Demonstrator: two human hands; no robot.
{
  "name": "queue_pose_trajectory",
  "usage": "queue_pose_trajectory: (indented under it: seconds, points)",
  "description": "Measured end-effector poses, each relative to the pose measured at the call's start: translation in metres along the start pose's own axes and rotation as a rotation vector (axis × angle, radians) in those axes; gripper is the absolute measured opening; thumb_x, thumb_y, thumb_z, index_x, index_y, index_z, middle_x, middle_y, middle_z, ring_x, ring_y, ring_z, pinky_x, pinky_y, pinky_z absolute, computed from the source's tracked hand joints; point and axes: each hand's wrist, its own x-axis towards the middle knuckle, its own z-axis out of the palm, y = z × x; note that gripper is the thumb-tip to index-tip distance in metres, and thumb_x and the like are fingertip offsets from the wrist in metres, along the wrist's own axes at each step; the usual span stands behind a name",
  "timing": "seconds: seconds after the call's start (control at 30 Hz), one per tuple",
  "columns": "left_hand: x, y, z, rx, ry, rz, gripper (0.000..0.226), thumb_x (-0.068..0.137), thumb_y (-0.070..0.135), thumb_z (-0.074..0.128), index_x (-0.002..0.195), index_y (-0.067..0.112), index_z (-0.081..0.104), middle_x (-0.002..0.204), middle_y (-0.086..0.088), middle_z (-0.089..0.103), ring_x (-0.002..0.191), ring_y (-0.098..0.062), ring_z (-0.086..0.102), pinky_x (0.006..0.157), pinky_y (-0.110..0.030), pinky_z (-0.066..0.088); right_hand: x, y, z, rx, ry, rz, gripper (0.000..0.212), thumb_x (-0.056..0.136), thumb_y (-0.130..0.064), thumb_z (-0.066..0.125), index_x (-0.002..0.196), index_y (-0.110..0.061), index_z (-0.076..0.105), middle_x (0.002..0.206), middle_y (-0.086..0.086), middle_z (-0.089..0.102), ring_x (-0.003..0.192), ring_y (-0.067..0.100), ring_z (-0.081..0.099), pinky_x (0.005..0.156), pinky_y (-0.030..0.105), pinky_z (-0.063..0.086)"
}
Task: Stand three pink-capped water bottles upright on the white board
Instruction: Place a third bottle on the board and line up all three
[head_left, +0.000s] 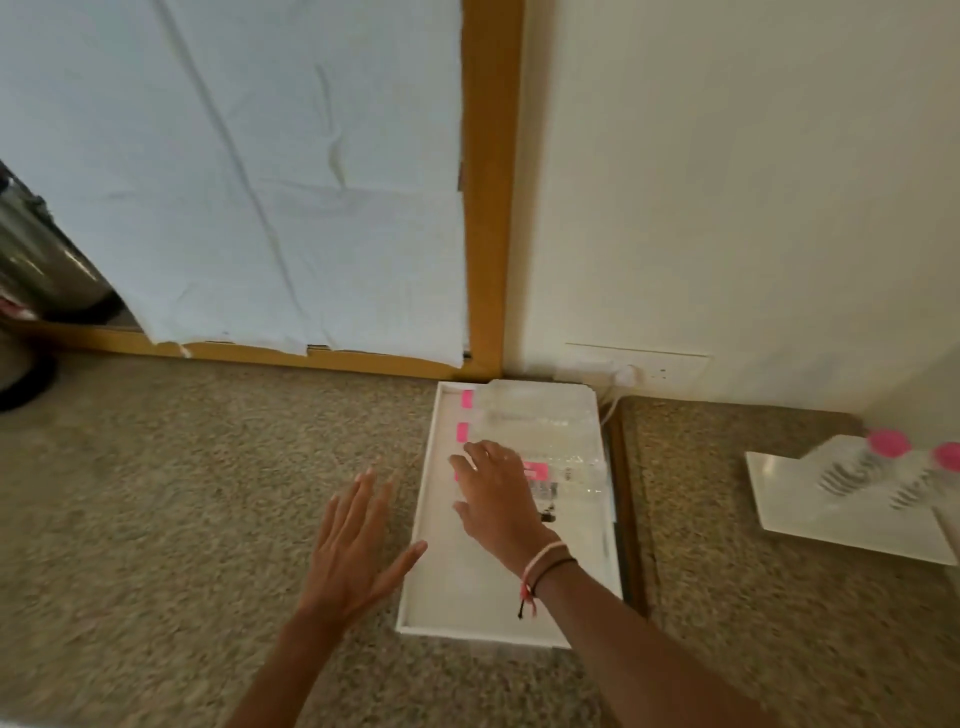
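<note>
A white tray (470, 597) sits on the speckled counter near the wall. Several clear water bottles (545, 431) with pink caps lie on their sides in its far half, caps pointing left. My right hand (496, 496) reaches over the tray with fingers spread, above the nearest lying bottle, and holds nothing. My left hand (358, 545) hovers flat and open over the counter just left of the tray. At the far right, a white board (841, 525) carries two pink-capped bottles (857, 465) standing upright; they look blurred.
A wooden-framed panel covered with pale cloth (260, 182) stands behind the counter. A metal container (36, 249) is at the far left. A wall socket with a white plug and cable (621, 382) sits behind the tray. A dark seam (631, 519) splits the counter right of the tray.
</note>
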Motion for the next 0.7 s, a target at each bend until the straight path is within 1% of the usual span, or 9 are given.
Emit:
queue_pose_trajectory:
  seconds: [0.07,0.13,0.17,0.23,0.33,0.43,0.53,0.63,0.7]
  points:
    - [-0.005,-0.016,0.007,-0.003,-0.043,-0.003,0.091,0.092,0.081,0.028,0.158,0.02,0.031,0.166,-0.013,0.025,0.154,-0.033,0.024,0.126,-0.05,0.014,0.013,-0.002,0.018,-0.137,-0.01,0.021,0.042,0.068,-0.024,0.084,0.105,-0.015,0.065,0.098,0.008,0.071,0.099,0.03,0.062,0.092,0.049,0.045]
    - [-0.005,-0.022,0.013,-0.003,-0.062,0.021,0.09,0.094,0.08,0.029,0.157,0.017,0.034,0.165,-0.015,0.028,0.153,-0.033,0.026,0.127,-0.042,0.005,0.016,0.001,0.017,-0.149,0.01,0.05,0.031,0.065,-0.011,0.085,0.088,-0.018,0.066,0.08,0.002,0.07,0.086,0.026,0.063,0.082,0.045,0.046]
    - [-0.005,-0.024,0.015,-0.001,-0.071,0.033,0.088,0.094,0.079,0.029,0.157,0.017,0.034,0.165,-0.015,0.028,0.153,-0.032,0.026,0.127,-0.041,0.002,0.016,0.001,0.013,-0.114,0.025,0.056,0.03,0.064,-0.007,0.086,0.083,-0.019,0.066,0.076,0.0,0.07,0.084,0.025,0.063,0.08,0.043,0.046]
    - [-0.004,-0.026,0.018,0.0,-0.071,0.058,0.085,0.096,0.076,0.028,0.156,0.017,0.036,0.165,-0.014,0.029,0.153,-0.03,0.026,0.127,-0.045,0.007,0.009,0.0,-0.004,0.021,0.105,0.075,0.029,0.067,-0.008,0.088,0.087,-0.018,0.071,0.081,0.0,0.074,0.086,0.023,0.067,0.085,0.041,0.047]
    - [-0.004,-0.026,0.021,0.002,-0.037,0.085,0.083,0.097,0.075,0.028,0.156,0.017,0.038,0.166,-0.013,0.029,0.154,-0.028,0.026,0.125,-0.052,0.015,-0.012,-0.003,-0.051,0.202,0.3,0.162,0.037,0.072,-0.016,0.089,0.106,-0.015,0.074,0.097,0.001,0.078,0.092,0.015,0.065,0.09,0.032,0.045]
    - [-0.004,-0.029,0.023,-0.028,-0.019,0.096,0.084,0.096,0.075,0.03,0.155,0.016,0.039,0.165,-0.012,0.03,0.153,-0.027,0.027,0.125,-0.054,0.016,-0.038,0.01,-0.092,0.36,0.412,0.331,0.041,0.078,-0.026,0.084,0.116,-0.014,0.072,0.105,-0.002,0.076,0.095,0.01,0.061,0.086,0.028,0.045]
    - [-0.002,-0.029,0.022,-0.027,-0.022,0.1,0.084,0.096,0.074,0.03,0.153,0.014,0.043,0.163,-0.013,0.034,0.151,-0.029,0.031,0.124,-0.054,0.018,-0.06,0.027,-0.108,0.478,0.415,0.436,0.044,0.082,-0.043,0.075,0.119,-0.021,0.07,0.103,-0.009,0.076,0.079,0.005,0.065,0.074,0.028,0.05]
    - [-0.002,-0.028,0.021,-0.039,-0.028,0.088,0.085,0.095,0.076,0.029,0.152,0.014,0.044,0.163,-0.013,0.036,0.151,-0.028,0.031,0.125,-0.051,0.016,-0.068,0.031,-0.112,0.581,0.446,0.445,0.04,0.08,-0.048,0.073,0.116,-0.031,0.07,0.096,-0.028,0.072,0.082,0.007,0.071,0.074,0.041,0.059]
    - [-0.002,-0.025,0.021,-0.051,-0.013,0.069,0.087,0.095,0.078,0.027,0.153,0.015,0.042,0.164,-0.013,0.034,0.152,-0.029,0.03,0.126,-0.049,0.014,-0.075,0.034,-0.118,0.624,0.484,0.425,0.034,0.08,-0.043,0.075,0.113,-0.034,0.069,0.096,-0.023,0.074,0.084,0.015,0.072,0.075,0.049,0.06]
